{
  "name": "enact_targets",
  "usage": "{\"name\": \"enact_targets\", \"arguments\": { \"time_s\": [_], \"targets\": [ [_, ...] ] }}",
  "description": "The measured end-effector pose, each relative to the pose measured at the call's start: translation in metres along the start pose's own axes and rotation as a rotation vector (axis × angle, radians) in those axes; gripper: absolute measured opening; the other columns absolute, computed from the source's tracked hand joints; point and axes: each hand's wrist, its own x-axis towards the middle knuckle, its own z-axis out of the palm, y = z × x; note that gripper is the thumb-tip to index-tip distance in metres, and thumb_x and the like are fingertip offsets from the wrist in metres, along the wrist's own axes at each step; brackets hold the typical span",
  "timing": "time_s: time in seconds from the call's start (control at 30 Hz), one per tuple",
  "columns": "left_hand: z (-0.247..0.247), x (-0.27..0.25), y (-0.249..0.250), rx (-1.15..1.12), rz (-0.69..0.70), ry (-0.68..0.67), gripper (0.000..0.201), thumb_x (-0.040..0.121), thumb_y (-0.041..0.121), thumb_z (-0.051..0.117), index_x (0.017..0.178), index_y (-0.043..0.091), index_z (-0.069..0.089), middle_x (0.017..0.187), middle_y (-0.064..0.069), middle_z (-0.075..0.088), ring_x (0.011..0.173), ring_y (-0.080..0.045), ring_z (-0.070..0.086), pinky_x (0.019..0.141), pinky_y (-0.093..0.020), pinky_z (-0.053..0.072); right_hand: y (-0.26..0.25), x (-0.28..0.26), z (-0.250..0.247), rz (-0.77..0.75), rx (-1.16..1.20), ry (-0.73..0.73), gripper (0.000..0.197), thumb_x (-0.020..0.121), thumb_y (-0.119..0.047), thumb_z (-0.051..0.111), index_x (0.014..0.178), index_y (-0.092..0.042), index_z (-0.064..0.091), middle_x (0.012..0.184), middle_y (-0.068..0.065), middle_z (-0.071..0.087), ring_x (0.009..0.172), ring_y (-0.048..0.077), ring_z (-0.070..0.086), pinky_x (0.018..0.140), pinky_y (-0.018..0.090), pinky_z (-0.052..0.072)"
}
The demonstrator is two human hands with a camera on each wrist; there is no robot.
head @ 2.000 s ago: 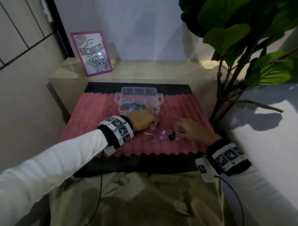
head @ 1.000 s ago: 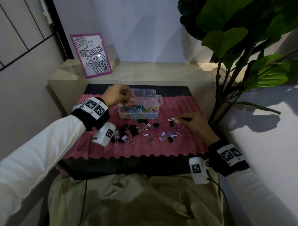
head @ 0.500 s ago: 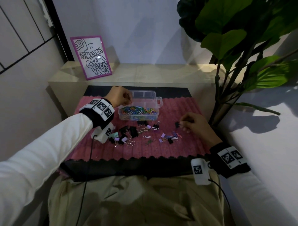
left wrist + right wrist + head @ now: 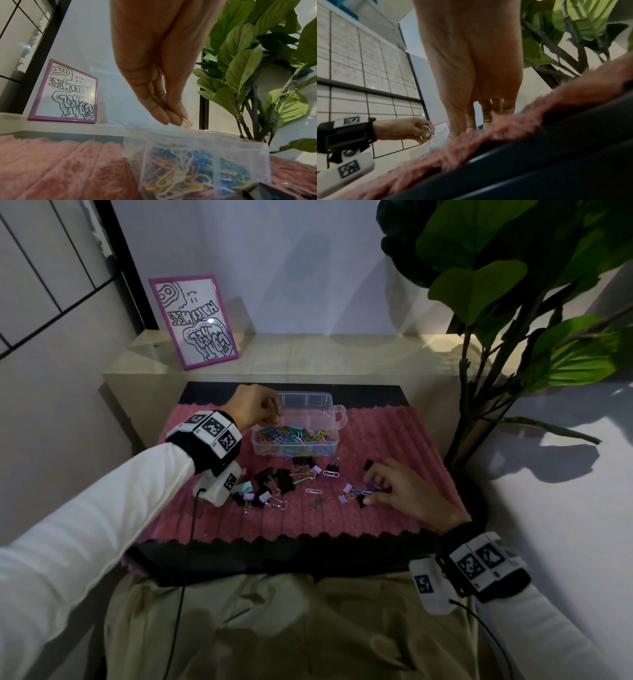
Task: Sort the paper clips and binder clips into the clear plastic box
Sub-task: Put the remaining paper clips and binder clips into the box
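Dim light falls on a pink ribbed mat [image 4: 376, 436] laid over a low tabletop, with a framed drawing [image 4: 195, 321] propped at the far left and a leafy plant [image 4: 496, 285] at the right. At the far middle of the mat stands the clear plastic box [image 4: 337, 415], its near compartment heaped with coloured paper clips [image 4: 294, 436]. The left hand [image 4: 253, 407] hovers over the box's left edge; the left wrist view shows its fingertips pressed together, pinching a pink paper clip [image 4: 187, 121] just above the box. Half a second ago it was in nearly the same spot, so that clip is about to be dropped rather than already dropped. The right hand [image 4: 402, 489] has changed more: a moment ago it was lifted and curled near a black clip, and now it has come down on the right of the mat with fingers spread over a small scatter of purple and black binder clips [image 4: 356, 494], touching them; whether it has gripped one cannot be told. Many black and pastel binder clips [image 4: 274, 484] and a few loose paper clips [image 4: 313, 491] lie unsorted on the mat, so much sorting remains.
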Motion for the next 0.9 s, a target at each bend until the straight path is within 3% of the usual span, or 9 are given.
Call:
{"name": "enact_targets", "arguments": {
  "time_s": [0.13,0.3,0.4,0.47,0.57,0.67,0.8,0.9],
  "targets": [
    [0.001,-0.001,0.001,0.024,0.010,-0.012,0.011,0.081,-0.006,0.058,0.088,-0.004,0.067,0.070,-0.007,0.067,0.048,0.010,0.059,0.052,-0.003,0.048,-0.007,0.002,-0.006,-0.035,0.087,-0.076,0.016,0.073,-0.011,0.075,0.081,-0.014,0.061,0.080,-0.004,0.055,0.069,-0.002,0.049,0.064,0.008,0.037],
    [-0.002,-0.007,0.006,0.176,0.030,-0.102,0.019,0.080,0.003,0.063,0.098,0.007,0.071,0.092,-0.007,0.070,0.069,-0.003,0.059,0.057,0.000,0.043,0.005,0.007,-0.013,0.046,0.208,-0.138,0.028,0.068,0.008,0.071,0.069,-0.018,0.060,0.052,-0.012,0.060,0.048,-0.006,0.054,0.052,0.008,0.042],
    [-0.002,-0.012,0.008,0.246,0.050,-0.050,0.021,0.079,0.004,0.064,0.100,0.007,0.069,0.097,-0.009,0.071,0.083,-0.011,0.061,0.074,-0.015,0.043,0.012,0.009,-0.023,0.083,0.288,-0.094,0.031,0.068,0.008,0.073,0.066,-0.020,0.062,0.056,-0.007,0.061,0.045,-0.003,0.053,0.049,0.013,0.044],
    [-0.002,-0.013,0.008,0.282,0.064,0.011,0.021,0.077,0.006,0.067,0.098,0.006,0.067,0.093,-0.010,0.070,0.079,-0.012,0.058,0.073,-0.022,0.041,0.010,0.010,-0.034,0.070,0.317,-0.037,0.025,0.069,0.004,0.074,0.068,-0.018,0.063,0.062,-0.002,0.062,0.047,-0.003,0.054,0.051,0.014,0.045],
    [-0.003,-0.015,0.009,0.280,0.085,0.102,0.016,0.078,0.003,0.064,0.092,0.009,0.066,0.084,-0.005,0.068,0.077,-0.016,0.061,0.075,-0.031,0.049,-0.005,0.021,-0.048,0.048,0.386,0.040,0.016,0.074,0.000,0.072,0.073,-0.014,0.064,0.067,-0.001,0.067,0.056,0.002,0.062,0.057,0.019,0.051],
    [0.005,-0.026,0.021,0.229,0.136,0.116,0.029,0.081,-0.009,0.053,0.102,0.007,0.064,0.091,-0.007,0.070,0.084,-0.017,0.065,0.081,-0.030,0.053,-0.028,0.045,-0.053,0.016,0.443,0.054,0.014,0.075,-0.001,0.071,0.074,-0.014,0.065,0.062,-0.004,0.069,0.058,0.003,0.064,0.059,0.017,0.052],
    [0.025,-0.055,0.038,0.180,0.192,-0.084,0.025,0.083,-0.006,0.054,0.103,0.004,0.065,0.097,-0.006,0.068,0.084,-0.010,0.060,0.074,-0.012,0.044,-0.056,0.067,-0.051,-0.039,0.197,-0.161,0.012,0.077,-0.001,0.069,0.088,-0.003,0.066,0.068,-0.001,0.065,0.056,0.004,0.062,0.062,0.022,0.053],
    [0.039,-0.071,0.036,0.181,0.177,-0.236,0.020,0.085,-0.001,0.054,0.100,0.003,0.067,0.089,-0.005,0.069,0.073,-0.007,0.060,0.064,-0.011,0.046,-0.059,0.065,-0.041,-0.049,0.082,-0.266,0.010,0.074,-0.008,0.074,0.080,-0.007,0.066,0.055,-0.010,0.063,0.048,0.000,0.057,0.052,0.016,0.047]
  ]
}}
